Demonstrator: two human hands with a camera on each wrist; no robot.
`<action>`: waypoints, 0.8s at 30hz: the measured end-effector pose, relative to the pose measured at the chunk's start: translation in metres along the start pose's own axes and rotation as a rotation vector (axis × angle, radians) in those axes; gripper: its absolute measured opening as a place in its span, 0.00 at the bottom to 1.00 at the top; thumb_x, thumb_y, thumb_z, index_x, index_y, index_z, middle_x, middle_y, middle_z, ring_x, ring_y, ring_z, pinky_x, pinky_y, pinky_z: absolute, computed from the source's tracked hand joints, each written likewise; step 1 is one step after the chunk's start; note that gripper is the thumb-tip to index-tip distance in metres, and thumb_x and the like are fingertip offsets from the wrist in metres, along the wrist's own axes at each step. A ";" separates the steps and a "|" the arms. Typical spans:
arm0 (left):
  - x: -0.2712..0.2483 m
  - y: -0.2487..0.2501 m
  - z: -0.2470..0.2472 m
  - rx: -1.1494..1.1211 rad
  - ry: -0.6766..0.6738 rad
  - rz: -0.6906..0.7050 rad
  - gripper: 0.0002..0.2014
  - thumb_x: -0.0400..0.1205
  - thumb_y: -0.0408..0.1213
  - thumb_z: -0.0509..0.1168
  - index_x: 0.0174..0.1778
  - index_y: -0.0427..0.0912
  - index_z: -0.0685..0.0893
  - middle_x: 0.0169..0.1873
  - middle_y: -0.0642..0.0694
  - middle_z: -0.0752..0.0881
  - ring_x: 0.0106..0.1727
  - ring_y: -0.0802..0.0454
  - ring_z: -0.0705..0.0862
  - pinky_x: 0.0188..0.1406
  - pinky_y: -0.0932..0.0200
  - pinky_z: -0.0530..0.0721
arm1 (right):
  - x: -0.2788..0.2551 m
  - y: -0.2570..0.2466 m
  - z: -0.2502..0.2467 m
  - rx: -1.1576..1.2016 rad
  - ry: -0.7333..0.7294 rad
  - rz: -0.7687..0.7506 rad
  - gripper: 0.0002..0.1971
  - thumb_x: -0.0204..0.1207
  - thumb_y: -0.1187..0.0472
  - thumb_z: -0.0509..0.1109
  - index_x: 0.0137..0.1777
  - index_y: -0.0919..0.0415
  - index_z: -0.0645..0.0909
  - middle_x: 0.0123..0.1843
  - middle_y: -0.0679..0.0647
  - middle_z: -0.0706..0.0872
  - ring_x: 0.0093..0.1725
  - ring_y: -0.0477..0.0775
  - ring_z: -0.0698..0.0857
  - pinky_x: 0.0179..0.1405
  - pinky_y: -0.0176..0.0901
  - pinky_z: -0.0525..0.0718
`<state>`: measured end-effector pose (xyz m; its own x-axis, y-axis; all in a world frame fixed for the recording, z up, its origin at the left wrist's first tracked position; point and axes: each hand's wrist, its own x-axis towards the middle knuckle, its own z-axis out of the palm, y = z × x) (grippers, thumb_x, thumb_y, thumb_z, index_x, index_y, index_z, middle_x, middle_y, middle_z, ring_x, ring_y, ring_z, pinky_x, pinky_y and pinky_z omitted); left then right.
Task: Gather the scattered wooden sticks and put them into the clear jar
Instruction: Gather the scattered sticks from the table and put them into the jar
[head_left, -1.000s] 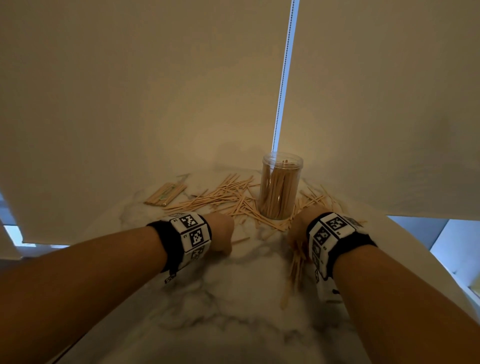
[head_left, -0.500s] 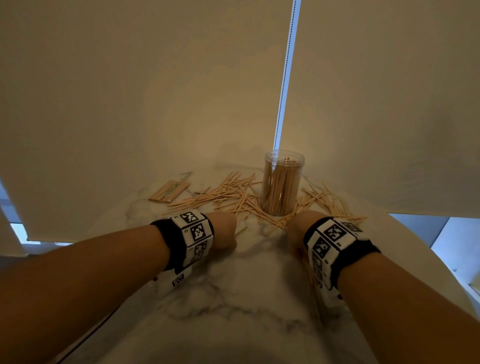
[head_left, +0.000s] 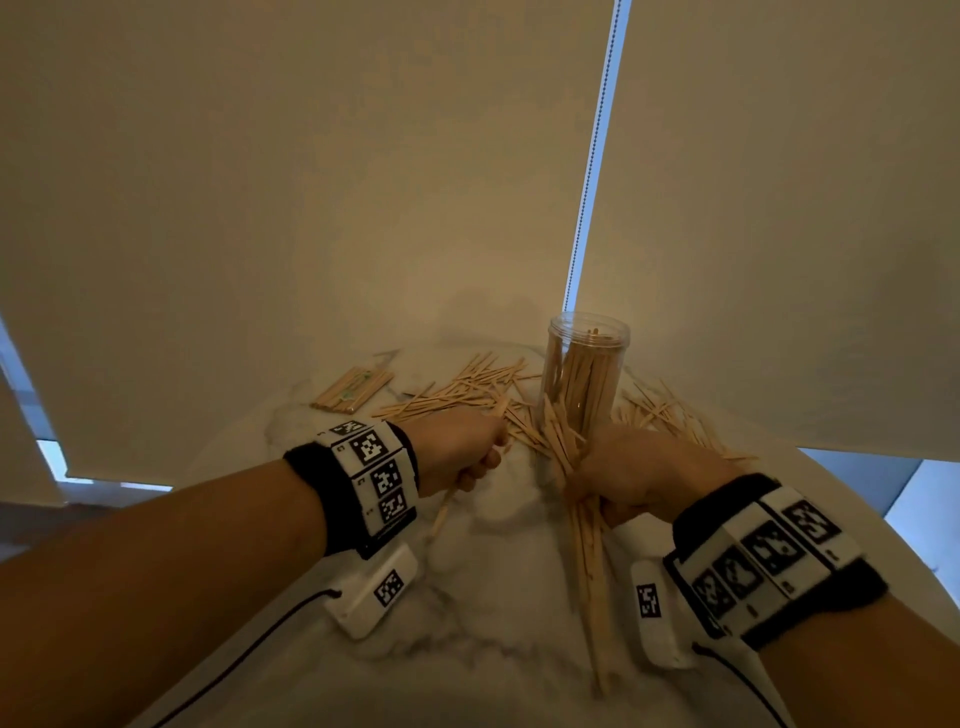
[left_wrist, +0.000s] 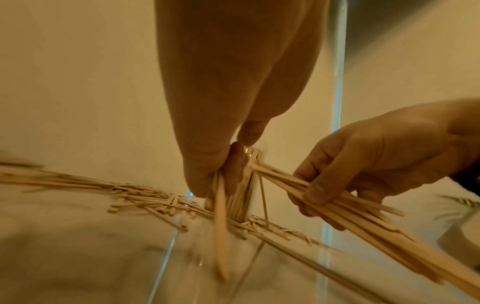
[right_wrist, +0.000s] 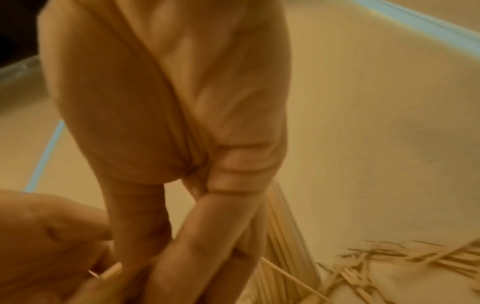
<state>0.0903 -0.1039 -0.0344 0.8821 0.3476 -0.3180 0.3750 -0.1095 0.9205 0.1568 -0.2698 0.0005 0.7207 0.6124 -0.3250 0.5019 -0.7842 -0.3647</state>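
Two hands gripping sticks: left (head_left: 457, 452) one, right (head_left: 628, 478) a bundle | marble table (head_left: 498, 597) | blinds (head_left: 260, 208)

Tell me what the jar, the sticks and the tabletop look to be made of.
Jar: clear plastic by the look, though glass is possible; see-through wall, ridged rim, glossy.
Sticks: pale unfinished wood; flat, thin, matte tan. The right hand grips a bundle, the left hand pinches a few.
Tabletop: white with grey veins, polished; marble or a marble-look surface.
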 end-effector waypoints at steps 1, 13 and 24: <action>0.001 0.001 0.002 -0.024 -0.012 0.009 0.16 0.90 0.52 0.56 0.51 0.41 0.76 0.30 0.48 0.69 0.27 0.54 0.63 0.27 0.60 0.63 | 0.002 -0.003 -0.001 -0.003 0.023 -0.056 0.16 0.80 0.61 0.71 0.66 0.63 0.84 0.60 0.59 0.88 0.59 0.59 0.88 0.62 0.50 0.86; 0.047 0.038 -0.002 -0.210 0.226 0.454 0.26 0.87 0.60 0.54 0.53 0.42 0.88 0.50 0.38 0.92 0.55 0.40 0.91 0.63 0.35 0.85 | 0.054 -0.053 -0.026 0.166 0.580 -0.345 0.15 0.81 0.59 0.68 0.32 0.47 0.77 0.29 0.48 0.84 0.28 0.44 0.82 0.28 0.35 0.79; 0.088 0.054 -0.027 -0.549 0.320 0.396 0.20 0.92 0.51 0.51 0.46 0.40 0.77 0.42 0.43 0.90 0.33 0.49 0.86 0.34 0.52 0.87 | 0.101 -0.049 -0.029 0.362 0.639 -0.370 0.04 0.82 0.61 0.68 0.48 0.50 0.80 0.40 0.47 0.90 0.39 0.47 0.89 0.41 0.46 0.89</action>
<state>0.1807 -0.0539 -0.0066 0.7641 0.6418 0.0654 -0.2237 0.1686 0.9600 0.2187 -0.1721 0.0105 0.7272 0.5643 0.3909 0.6537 -0.3955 -0.6452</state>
